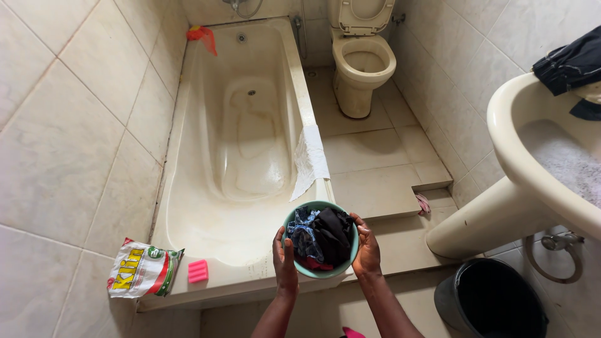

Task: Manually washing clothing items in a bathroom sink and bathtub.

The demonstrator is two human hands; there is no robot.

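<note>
A: Bowl, teal, held in front of the person over the near corner of the tub. It is full of dark clothes, black and blue, with a bit of red low down.

B: How do the hands sit?

A: Left hand grips the bowl's left rim, fingers wrapped up the side. Right hand does the same on the right rim, thumb over the edge. Both are clasped on the bowl.

B: What lies around it?

A: On the tub's near ledge, a detergent bag and, just beside it, a pink block. A white cloth hangs over the tub's right wall. A red thing sits at the far left corner. Beyond the tub stands a toilet, lid up.

B: And to the right?

A: A sink with foam in its basin and a dark garment on its rim. Below it, a black bucket on the floor.
</note>
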